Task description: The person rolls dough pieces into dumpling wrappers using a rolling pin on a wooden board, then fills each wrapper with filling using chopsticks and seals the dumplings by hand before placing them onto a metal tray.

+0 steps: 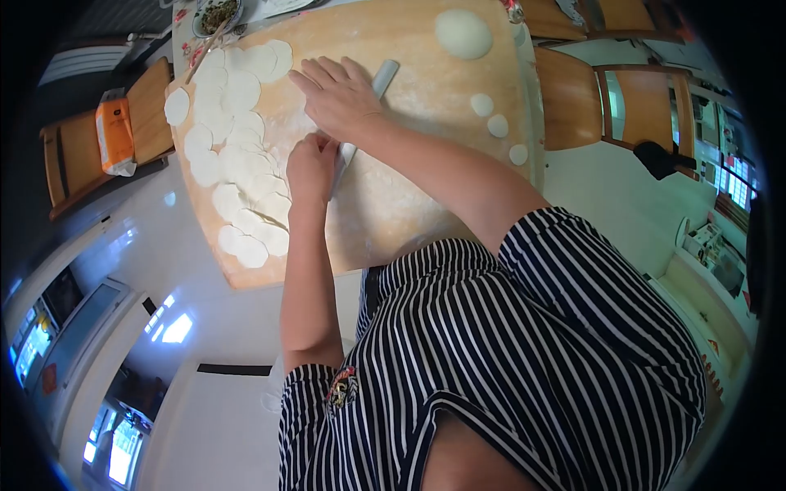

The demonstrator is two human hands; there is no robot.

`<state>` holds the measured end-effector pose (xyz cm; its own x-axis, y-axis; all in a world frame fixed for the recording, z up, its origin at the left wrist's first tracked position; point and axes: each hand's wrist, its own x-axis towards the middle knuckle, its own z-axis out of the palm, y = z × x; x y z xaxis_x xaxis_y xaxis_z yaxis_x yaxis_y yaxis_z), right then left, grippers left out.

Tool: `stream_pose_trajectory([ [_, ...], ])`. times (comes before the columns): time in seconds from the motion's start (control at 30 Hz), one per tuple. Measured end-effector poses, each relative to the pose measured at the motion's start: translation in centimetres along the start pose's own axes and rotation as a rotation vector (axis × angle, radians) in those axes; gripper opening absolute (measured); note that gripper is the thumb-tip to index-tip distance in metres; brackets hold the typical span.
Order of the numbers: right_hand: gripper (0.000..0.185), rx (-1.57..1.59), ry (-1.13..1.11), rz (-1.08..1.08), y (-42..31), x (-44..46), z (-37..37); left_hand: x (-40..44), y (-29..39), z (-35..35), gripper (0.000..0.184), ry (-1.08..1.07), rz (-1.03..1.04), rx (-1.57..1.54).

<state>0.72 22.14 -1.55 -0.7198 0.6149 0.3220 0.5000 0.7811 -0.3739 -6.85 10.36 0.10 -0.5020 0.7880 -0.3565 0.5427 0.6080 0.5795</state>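
Note:
A pale rolling pin [385,78] lies slantwise on the floured wooden board [417,180]. My right hand [340,98] rests across it, palm down, fingers stretched out to the left past the pin. Just below, my left hand [313,168] is closed, its fingertips together close beside the pin; whatever they pinch is hidden by the hand. Many thin round dough wrappers [237,90] cover the board's left side, overlapping in rows and reaching close to my left hand.
A larger dough round [463,34] lies at the far right, with small dough pieces [498,125] below it. A bowl of filling [217,16] stands at the back left. Wooden chairs flank the table; an orange packet [115,135] sits on the left chair.

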Motion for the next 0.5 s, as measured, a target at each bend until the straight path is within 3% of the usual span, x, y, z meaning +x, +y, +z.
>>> stream_pose_trajectory([
  [0.07, 0.049, 0.064, -0.016, 0.002, 0.3, -0.9, 0.0, 0.0, -1.0, 0.4, 0.024, 0.022, 0.069, 0.074],
  [0.17, 0.050, -0.066, -0.164, -0.102, 2.8, -5.8, -3.2, -1.7, -1.2, -0.1, 0.025, 0.077, -0.044, -0.029],
  [0.23, 0.049, -0.189, -0.235, -0.118, 3.6, -7.6, -4.4, -2.6, -1.3, -0.6, 0.026, -0.018, -0.211, -0.178],
  [0.33, 0.049, -0.168, -0.235, -0.111, 2.3, -4.9, -3.7, -3.1, -2.5, 0.3, 0.029, -0.097, -0.247, -0.280],
  [0.37, 0.049, -0.162, -0.238, -0.110, 1.3, -3.9, -2.6, -3.1, -2.4, 0.3, 0.029, -0.098, -0.253, -0.276],
  [0.43, 0.050, -0.186, -0.024, -0.095, 0.1, -1.5, -0.7, -2.2, -0.7, -0.4, 0.030, -0.026, -0.188, -0.020],
  [0.5, 0.051, -0.130, -0.046, -0.102, -0.2, -1.2, -0.5, -1.7, -1.4, -0.2, 0.030, 0.012, -0.115, 0.030],
])
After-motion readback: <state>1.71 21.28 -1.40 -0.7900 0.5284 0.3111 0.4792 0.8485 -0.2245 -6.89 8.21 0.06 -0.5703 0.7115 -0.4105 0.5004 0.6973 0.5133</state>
